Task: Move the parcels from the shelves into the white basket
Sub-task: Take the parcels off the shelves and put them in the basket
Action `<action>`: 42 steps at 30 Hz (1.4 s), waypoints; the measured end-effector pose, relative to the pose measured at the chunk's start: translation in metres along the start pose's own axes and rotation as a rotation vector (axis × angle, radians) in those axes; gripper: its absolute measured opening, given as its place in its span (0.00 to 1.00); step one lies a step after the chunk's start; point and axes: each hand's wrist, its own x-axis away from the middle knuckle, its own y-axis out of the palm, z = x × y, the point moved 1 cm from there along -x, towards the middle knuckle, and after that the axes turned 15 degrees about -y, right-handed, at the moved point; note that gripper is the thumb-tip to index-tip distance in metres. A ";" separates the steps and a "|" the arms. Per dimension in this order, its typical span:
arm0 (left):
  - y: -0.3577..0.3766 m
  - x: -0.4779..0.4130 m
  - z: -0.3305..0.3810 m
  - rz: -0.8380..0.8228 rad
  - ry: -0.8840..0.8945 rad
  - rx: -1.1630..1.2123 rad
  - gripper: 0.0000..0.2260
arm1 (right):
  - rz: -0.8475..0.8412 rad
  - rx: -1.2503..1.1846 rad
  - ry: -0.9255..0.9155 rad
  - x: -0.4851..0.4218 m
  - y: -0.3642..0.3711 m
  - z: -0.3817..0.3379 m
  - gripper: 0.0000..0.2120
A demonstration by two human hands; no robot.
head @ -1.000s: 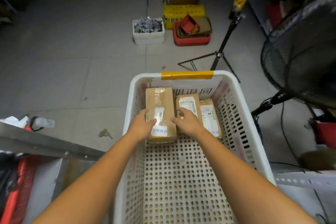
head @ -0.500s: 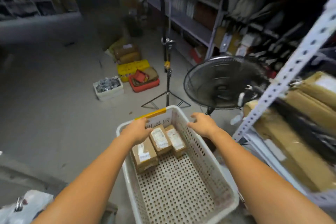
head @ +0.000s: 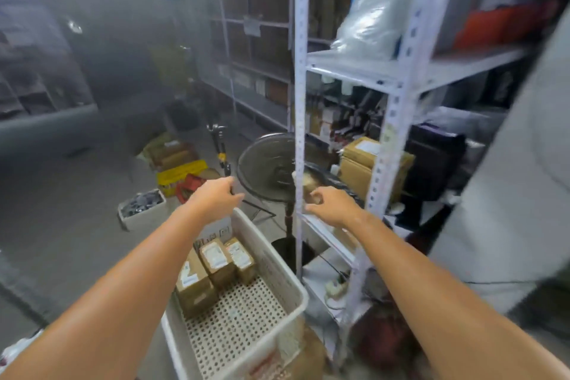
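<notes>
The white perforated basket (head: pixel 287 271) stands on the floor below my arms. Three brown parcels (head: pixel 212 268) with white labels lie side by side at its far end. My left hand (head: pixel 216 197) hovers above the basket's far rim, fingers relaxed, holding nothing. My right hand (head: pixel 331 205) reaches toward the white metal shelf (head: pixel 382 74) on the right, fingers loosely spread and empty. Brown cardboard parcels (head: pixel 364 163) sit on a lower level of that shelf, just beyond my right hand. The whole view is motion-blurred.
A black floor fan (head: pixel 268 168) and a tripod (head: pixel 220 151) stand behind the basket. Yellow, red and white boxes (head: pixel 172 179) lie on the floor at the back. A shelf upright (head: pixel 300 102) rises between my hands. A silver bag (head: pixel 373 6) rests on the upper shelf.
My view has swung up and to the right, from the basket to the shelf. Both hands have let go of the parcels in the basket, lifted, and moved toward the shelf.
</notes>
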 end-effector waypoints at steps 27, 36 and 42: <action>0.187 0.296 0.647 -0.386 1.284 -0.104 0.18 | 0.756 0.208 1.160 0.564 -0.276 0.262 0.15; 0.242 0.478 0.745 -0.481 1.597 -0.057 0.15 | 1.022 0.214 1.495 0.735 -0.279 0.253 0.22; 0.259 0.579 0.788 -0.575 1.735 0.006 0.17 | 1.284 0.379 1.606 0.814 -0.292 0.247 0.13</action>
